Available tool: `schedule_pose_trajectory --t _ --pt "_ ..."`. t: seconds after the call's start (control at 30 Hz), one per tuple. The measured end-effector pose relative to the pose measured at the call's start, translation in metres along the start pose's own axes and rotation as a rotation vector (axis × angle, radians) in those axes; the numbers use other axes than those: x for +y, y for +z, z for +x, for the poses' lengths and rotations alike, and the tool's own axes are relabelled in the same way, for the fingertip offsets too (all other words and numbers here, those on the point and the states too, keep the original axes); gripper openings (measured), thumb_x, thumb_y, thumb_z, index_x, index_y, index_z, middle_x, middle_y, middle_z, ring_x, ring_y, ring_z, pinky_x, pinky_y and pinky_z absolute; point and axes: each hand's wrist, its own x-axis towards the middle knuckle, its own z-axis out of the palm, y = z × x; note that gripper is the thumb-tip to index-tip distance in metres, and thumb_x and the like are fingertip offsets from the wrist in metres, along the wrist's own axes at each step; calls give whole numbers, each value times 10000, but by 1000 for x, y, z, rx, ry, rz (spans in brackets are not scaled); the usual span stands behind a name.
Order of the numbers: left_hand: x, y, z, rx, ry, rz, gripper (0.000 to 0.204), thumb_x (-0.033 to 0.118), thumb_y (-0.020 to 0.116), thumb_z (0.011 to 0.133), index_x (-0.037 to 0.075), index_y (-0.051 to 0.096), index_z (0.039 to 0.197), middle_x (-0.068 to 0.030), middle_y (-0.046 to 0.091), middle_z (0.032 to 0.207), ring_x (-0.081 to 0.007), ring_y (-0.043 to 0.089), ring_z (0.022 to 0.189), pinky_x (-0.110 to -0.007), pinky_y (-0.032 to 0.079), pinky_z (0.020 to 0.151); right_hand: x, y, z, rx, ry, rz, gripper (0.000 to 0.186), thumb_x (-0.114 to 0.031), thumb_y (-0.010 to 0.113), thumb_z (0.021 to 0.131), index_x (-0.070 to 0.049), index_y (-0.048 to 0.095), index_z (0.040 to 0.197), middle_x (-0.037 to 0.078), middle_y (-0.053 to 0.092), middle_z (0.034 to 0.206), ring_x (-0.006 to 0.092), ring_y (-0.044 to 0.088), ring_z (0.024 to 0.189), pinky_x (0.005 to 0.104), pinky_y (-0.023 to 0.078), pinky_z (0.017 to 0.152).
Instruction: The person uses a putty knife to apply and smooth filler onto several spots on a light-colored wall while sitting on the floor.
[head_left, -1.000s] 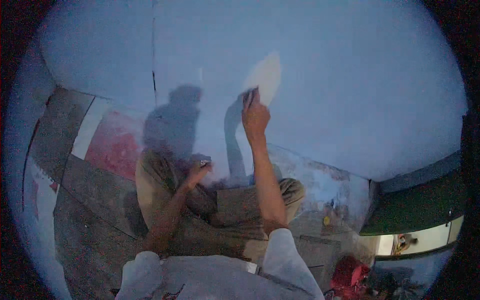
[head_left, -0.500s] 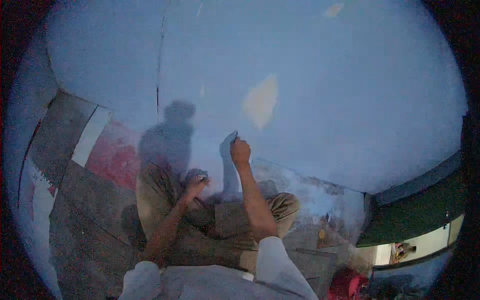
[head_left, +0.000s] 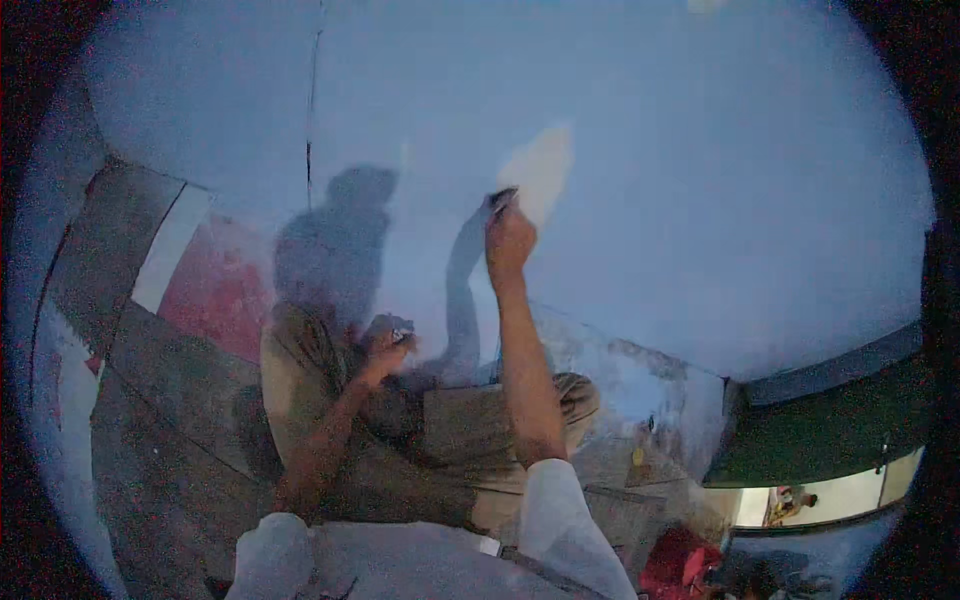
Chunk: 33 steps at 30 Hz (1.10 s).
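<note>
My right hand (head_left: 510, 240) is raised to the blue wall (head_left: 700, 200), its fingers closed round a thin flat blade-like tool (head_left: 507, 199). The tool's edge lies at the lower left of a pale, leaf-shaped patch (head_left: 545, 168) on the wall; whether it touches the surface is hard to tell. Lower down, in front of my folded leg, my left hand (head_left: 386, 355) is closed on a small dark thing with a light edge (head_left: 401, 334). Dim light and the fingers hide its kind. Shadows of my head and right arm fall on the wall.
A dark crack (head_left: 309, 165) runs down the wall. At left are a red-painted patch (head_left: 220, 290) and a white stripe (head_left: 172, 248). My crossed legs (head_left: 470, 420) are close to the wall. A red object (head_left: 680, 565) lies at lower right, below a lit opening (head_left: 830, 500) with a person beyond.
My right hand has moved up and slightly right, bringing the flat tool to the pale patch. The left hand has shifted slightly upward, still closed. The view has tilted a little.
</note>
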Motion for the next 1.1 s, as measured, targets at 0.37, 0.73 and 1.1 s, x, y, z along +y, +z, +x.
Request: schedule_pose_trajectory --t 0.37,0.73,1.1 --pt "-32 28 27 30 -34 -552 572 418 671 857 10 524 1229 -129 589 1185 -223 597 1013 -362 489 823 44 39 -111 -510 107 -24 194 -159 545 872 18 563 950 199 618 720 382 618 670 476 504 630" --pt "-19 -1 4 7 -311 -119 354 343 585 918 32 595 1086 -55 644 1006 -161 585 893 -326 471 796 -25 -6 16 -102 27 4 348 -193 511 912 -36 560 1219 134 642 709 305 623 588 439 486 542" --pt "16 -11 1 112 -187 181 255 298 650 845 63 651 945 -39 654 926 -186 593 811 -346 489 744 -1 50 -127 -492 177 -71 243 -220 515 909 2 614 905 204 615 716 369 599 630 461 494 648"
